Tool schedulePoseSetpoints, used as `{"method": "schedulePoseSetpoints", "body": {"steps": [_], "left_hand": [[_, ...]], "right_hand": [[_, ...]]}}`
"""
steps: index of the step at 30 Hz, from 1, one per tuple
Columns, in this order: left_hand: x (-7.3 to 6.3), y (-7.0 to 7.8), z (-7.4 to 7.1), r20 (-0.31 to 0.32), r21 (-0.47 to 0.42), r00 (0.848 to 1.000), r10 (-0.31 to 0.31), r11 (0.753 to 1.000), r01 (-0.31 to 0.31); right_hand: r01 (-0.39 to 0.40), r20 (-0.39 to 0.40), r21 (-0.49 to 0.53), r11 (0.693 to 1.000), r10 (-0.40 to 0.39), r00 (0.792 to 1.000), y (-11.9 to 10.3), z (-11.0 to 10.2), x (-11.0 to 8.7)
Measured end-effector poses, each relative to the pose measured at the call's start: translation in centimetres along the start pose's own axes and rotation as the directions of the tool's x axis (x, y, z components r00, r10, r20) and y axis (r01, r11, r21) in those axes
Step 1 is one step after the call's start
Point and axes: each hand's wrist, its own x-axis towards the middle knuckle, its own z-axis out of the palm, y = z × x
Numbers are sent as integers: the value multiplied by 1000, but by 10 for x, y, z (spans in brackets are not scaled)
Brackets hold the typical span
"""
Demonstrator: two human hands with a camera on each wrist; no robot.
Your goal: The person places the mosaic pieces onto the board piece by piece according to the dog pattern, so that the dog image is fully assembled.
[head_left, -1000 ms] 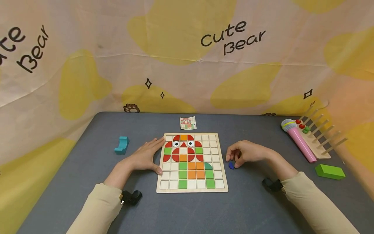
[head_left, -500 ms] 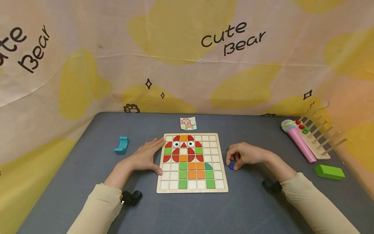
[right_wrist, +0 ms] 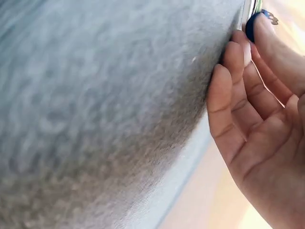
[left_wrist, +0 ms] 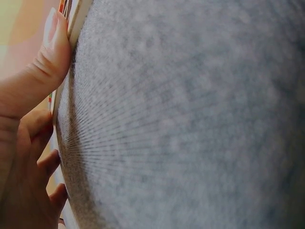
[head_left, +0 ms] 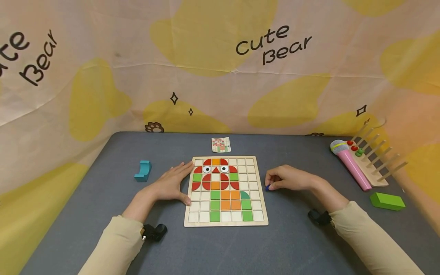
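A wooden grid board (head_left: pixel 226 224) lies mid-table, with red, orange, green and teal tiles and two eye tiles set in some of its squares. My left hand (head_left: pixel 170 183) spreads its fingers along the board's left edge, the thumb touching lower down. To the right of the board, my right hand (head_left: pixel 288 177) pinches a small blue tile (right_wrist: pixel 252 27) between thumb and finger, just off the board's right edge. In the right wrist view the tile shows a rounded side. The thumb covers part of it, so its full outline is hidden.
Behind the board lies a small pattern card (head_left: pixel 220 144). A teal curved block (head_left: pixel 143 170) sits to the left. On the right are a pink toy microphone (head_left: pixel 354 168), a pegged wooden rack (head_left: pixel 374 168) with red and green beads, and a green block (head_left: pixel 387 201).
The right hand has picked the blue tile up from the table and shifted it slightly left and away from me, closer to the board. My left hand has stayed still.
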Motion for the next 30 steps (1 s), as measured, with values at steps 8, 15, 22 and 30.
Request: {"method": "schedulePoseSetpoints", "body": {"steps": [8,15,22,30], "left_hand": [[0,-1,0,-1,5,1000,0,1000,0],[0,-2,1,3,-1,1000,2,1000,-2],[1,-2,2,0,1,1000,0,1000,0],[-1,-1,1,-5,-1,1000,7,1000,-7]], "right_hand": [[31,-28,34,999,-30,999,-19,4,12],[59,-17,24,998,-59,998,-33,9,23],[77,16,33,996,-78,997,-34,15,29],[77,28,21,997,-78,997,-36,16,32]]}}
